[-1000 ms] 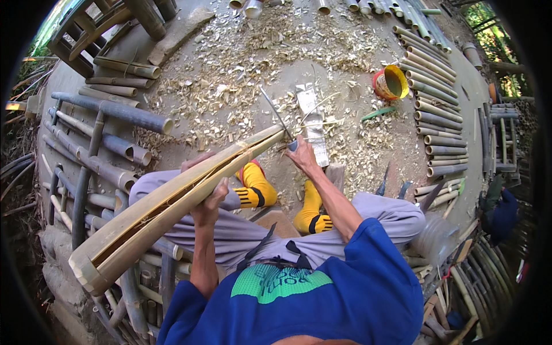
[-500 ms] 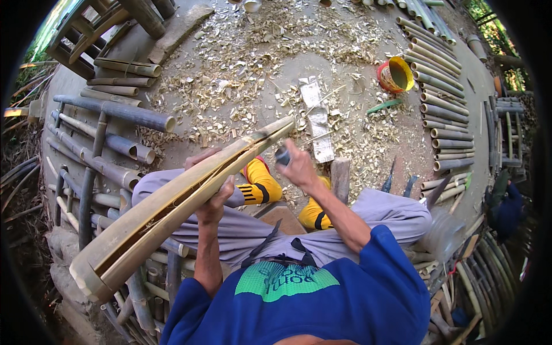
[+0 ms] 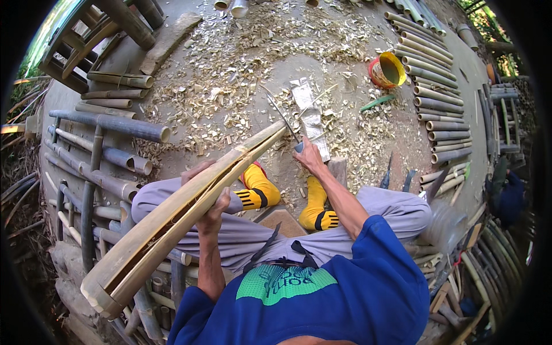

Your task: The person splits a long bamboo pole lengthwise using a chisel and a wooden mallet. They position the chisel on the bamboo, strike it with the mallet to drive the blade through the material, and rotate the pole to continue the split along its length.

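We are seated low, knees apart, with a long split bamboo half-culm (image 3: 184, 213) lying across our left thigh and running from the lower left up toward the middle of the view. Our left hand (image 3: 211, 202) wraps the culm about midway along, fingers closed round its edge, so that grip is clamped on the bamboo. Our right hand (image 3: 307, 156) sits beyond the right knee, its grip shut on the handle of a long knife (image 3: 280, 115) whose thin blade points up and away, meeting the far tip of the culm.

Judging from how things lie, the work is well under way but not finished. The ground (image 3: 230, 63) ahead is thick with pale bamboo shavings (image 3: 241, 80), and a row of cut bamboo tubes (image 3: 431, 86) lies stacked at the right. The piece in hand is already split open, its hollow inner face showing, yet the blade sits only at its end, so most of its length seems left to work.

The left forearm rises from the lower edge with the elbow bent, wrist turned in under the culm. The right arm reaches forward nearly straight over the right leg, wrist angled so the blade leans left. Our feet in yellow socks (image 3: 259, 192) rest on the ground between the two hands, near a yellow bucket (image 3: 386, 70) farther off.
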A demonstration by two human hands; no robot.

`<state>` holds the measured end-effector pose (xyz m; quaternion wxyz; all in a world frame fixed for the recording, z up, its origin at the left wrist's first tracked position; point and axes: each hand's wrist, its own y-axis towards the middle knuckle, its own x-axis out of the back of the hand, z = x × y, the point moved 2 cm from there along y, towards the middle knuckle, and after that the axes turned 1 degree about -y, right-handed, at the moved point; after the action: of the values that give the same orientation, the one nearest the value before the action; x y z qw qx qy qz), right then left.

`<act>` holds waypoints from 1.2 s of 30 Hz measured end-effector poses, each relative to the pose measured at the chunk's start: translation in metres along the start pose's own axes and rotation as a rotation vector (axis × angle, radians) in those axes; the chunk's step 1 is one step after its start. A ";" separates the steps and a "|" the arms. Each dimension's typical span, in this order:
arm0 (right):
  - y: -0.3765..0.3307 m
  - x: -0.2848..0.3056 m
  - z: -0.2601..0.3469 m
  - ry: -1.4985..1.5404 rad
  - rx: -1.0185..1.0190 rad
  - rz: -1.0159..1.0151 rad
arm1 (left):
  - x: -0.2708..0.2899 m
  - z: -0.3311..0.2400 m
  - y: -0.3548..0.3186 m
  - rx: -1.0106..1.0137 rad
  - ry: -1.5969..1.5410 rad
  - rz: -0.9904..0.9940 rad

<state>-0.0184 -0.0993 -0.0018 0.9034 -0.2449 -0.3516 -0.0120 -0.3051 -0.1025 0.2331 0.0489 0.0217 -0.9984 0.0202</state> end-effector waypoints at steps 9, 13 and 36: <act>-0.070 0.119 0.059 0.164 0.033 -0.170 | 0.000 0.030 -0.011 0.306 -0.721 0.234; -0.144 0.273 0.037 0.111 -0.003 -0.429 | 0.024 0.040 -0.009 0.456 -0.385 0.521; -0.053 0.116 -0.089 -0.228 0.350 -0.804 | -0.006 -0.001 -0.075 0.865 -1.014 0.248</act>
<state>0.1146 -0.1687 0.0387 0.8104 0.0675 -0.5127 -0.2753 -0.2960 -0.1774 0.2362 -0.4411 -0.0686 -0.7950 0.4108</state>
